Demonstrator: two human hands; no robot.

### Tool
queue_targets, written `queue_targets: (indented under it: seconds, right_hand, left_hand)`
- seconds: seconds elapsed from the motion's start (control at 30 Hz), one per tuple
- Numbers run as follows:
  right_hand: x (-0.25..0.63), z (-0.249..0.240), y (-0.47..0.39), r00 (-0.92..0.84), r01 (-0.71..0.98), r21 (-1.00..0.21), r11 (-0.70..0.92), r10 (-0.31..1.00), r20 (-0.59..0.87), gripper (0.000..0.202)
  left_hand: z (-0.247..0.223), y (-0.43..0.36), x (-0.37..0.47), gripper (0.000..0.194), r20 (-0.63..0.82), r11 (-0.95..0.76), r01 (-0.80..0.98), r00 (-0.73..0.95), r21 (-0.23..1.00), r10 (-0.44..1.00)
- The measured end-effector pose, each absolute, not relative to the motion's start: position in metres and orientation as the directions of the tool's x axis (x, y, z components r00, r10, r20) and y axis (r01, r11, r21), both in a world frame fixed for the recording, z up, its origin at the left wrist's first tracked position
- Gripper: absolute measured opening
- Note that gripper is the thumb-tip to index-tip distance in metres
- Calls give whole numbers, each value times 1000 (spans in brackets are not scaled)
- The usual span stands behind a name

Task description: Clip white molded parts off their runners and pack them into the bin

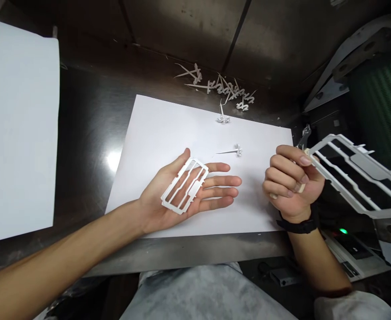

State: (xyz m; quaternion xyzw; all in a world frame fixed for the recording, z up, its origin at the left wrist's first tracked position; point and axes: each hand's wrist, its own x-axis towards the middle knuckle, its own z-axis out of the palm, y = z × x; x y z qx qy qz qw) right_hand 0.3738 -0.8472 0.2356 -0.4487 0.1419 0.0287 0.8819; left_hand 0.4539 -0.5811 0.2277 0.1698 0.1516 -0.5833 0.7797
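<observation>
A small white plastic frame (185,185) lies flat on the open palm of the left hand (182,195). Its long axis runs on a slant, from the heel of the palm at lower left up toward the base of the forefinger at upper right, and its thin inner bars run the same way. The left hand is turned palm up with fingers spread and stretched out to the right; nothing is gripped, the frame only rests there. The hand hovers over or rests on a white sheet of paper (168,129) spread on the dark metal table (88,133).

The right hand (290,184) is curled shut, fingers folded in, pinching the near end of a larger white plastic frame (358,175). That frame's long axis runs from the fingertips out to the right and slightly downward, past the edge of the paper and over the machine parts at the right. A black wristband (298,224) sits on the right wrist.

On the paper, between the two hands and a little farther off, lies a single thin white sprue piece (231,151), pointing left to right. Beyond the paper's far edge a loose heap of similar white sprue scraps (225,89) lies on the table, in no container. A second white sheet (15,133) lies at the far left.
</observation>
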Motion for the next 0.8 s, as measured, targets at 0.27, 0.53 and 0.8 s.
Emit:
queue_targets:
  seconds: [0.27, 0.53, 0.8]
  right_hand:
    - [378, 232, -843, 990, -115, -618, 778, 43, -131, 47]
    - [379, 232, -843, 990, -144, -567, 811, 120, -80, 42]
    - [379, 238, -839, 959, -281, -761, 585, 131, -253, 34]
  left_hand:
    - [220, -589, 453, 23, -727, 175, 952, 306, 253, -615]
    - [222, -587, 454, 24, -739, 112, 946, 309, 304, -598]
    - [222, -587, 453, 26, -614, 67, 910, 329, 408, -718]
